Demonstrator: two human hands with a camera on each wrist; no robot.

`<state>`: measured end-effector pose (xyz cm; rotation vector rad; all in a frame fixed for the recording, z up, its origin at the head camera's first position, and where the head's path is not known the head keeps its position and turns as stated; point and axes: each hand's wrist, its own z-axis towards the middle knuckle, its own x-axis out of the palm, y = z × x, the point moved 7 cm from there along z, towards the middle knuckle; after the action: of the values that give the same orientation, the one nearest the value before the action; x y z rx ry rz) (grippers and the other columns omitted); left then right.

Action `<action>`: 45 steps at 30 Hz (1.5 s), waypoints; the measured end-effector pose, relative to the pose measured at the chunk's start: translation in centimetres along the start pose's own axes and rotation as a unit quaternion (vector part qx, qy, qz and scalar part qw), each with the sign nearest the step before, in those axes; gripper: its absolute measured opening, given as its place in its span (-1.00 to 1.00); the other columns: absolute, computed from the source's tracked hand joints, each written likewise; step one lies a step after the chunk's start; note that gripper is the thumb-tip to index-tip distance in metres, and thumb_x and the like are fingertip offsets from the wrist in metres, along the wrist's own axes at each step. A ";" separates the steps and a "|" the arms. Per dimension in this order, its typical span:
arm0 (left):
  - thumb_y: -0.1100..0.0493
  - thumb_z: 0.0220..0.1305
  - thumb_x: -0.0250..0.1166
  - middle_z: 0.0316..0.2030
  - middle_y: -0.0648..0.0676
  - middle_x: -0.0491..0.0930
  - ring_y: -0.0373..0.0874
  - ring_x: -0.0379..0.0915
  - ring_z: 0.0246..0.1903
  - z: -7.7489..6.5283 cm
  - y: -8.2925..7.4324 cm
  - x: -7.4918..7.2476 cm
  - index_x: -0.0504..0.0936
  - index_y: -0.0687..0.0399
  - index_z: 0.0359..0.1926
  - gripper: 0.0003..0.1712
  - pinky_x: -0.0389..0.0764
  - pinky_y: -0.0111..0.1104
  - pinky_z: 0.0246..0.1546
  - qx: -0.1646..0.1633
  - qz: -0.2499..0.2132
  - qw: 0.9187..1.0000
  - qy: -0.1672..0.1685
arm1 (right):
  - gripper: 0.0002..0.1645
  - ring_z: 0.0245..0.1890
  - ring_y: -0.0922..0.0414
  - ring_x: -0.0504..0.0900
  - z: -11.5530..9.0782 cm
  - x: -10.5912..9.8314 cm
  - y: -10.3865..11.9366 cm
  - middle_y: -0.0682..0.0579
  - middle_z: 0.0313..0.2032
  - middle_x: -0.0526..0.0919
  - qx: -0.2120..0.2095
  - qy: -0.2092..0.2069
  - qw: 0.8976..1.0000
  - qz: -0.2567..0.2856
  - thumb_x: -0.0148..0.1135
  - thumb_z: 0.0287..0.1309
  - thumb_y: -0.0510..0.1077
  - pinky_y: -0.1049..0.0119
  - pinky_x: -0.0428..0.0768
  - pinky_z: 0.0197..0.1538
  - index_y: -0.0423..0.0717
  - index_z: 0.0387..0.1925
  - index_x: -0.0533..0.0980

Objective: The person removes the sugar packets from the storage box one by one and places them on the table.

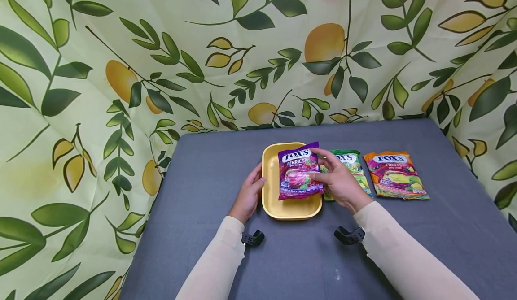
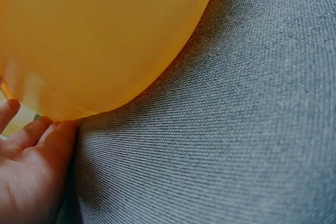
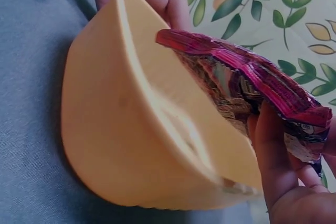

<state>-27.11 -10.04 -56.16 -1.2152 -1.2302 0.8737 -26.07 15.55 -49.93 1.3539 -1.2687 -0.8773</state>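
Note:
A purple Fox's Berries candy bag (image 1: 300,174) is tilted over a yellow tray (image 1: 271,206), partly within its outline from above. My right hand (image 1: 339,183) pinches the bag by its right side, thumb in front and fingers behind; the right wrist view shows the bag (image 3: 247,77) lifted at the tray's rim. At the tray's left side, my left hand (image 1: 248,192) touches the outer wall. In the left wrist view its fingers (image 2: 58,137) lie fairly straight against the tray (image 2: 105,40). What lies under the bag is hidden.
A green Fox's candy bag (image 1: 351,165) lies flat right of the tray, partly covered by my right hand. Farther right lies an orange Fox's Fruits bag (image 1: 396,174). A grey cloth-covered table (image 1: 210,170) meets a leaf-patterned curtain (image 1: 226,89) behind.

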 end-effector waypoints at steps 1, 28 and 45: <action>0.25 0.71 0.05 0.66 0.19 0.16 0.09 0.23 0.56 0.0 0.0 0.0 0.15 0.16 0.72 -0.31 0.37 -0.12 0.47 0.002 -0.002 1.000 0.002 | -0.06 0.13 -0.15 0.66 0.0 -0.1 0.0 -0.28 0.38 0.29 -0.003 0.000 1.000 0.003 0.21 0.50 -0.47 0.10 0.79 0.01 0.16 0.71 0.19; 0.31 0.70 0.04 0.67 0.24 0.11 0.10 0.11 0.60 0.0 -0.1 0.4 0.12 0.25 0.72 -0.31 0.29 -0.07 0.52 0.016 -0.032 0.999 0.025 | -0.07 -0.08 0.11 0.61 -1.9 -4.5 0.7 -0.10 0.30 0.23 -0.030 -0.032 0.999 0.019 0.28 0.53 -0.37 0.45 0.33 -0.49 0.21 0.72 0.19; 0.30 0.70 0.05 0.67 0.22 0.13 0.08 0.12 0.60 0.3 0.0 0.1 0.14 0.24 0.71 -0.31 0.27 -0.06 0.53 0.014 -0.023 0.999 0.017 | -0.08 0.36 -0.03 0.34 -3.8 -6.8 -0.3 -0.14 0.45 0.12 -0.034 -0.026 0.999 0.034 0.21 0.58 -0.36 0.30 0.70 0.15 0.27 0.74 0.16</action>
<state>-27.33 -9.89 -56.20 -1.1705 -1.2103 0.8314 -23.54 22.95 -50.37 1.2347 -1.3052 -0.9068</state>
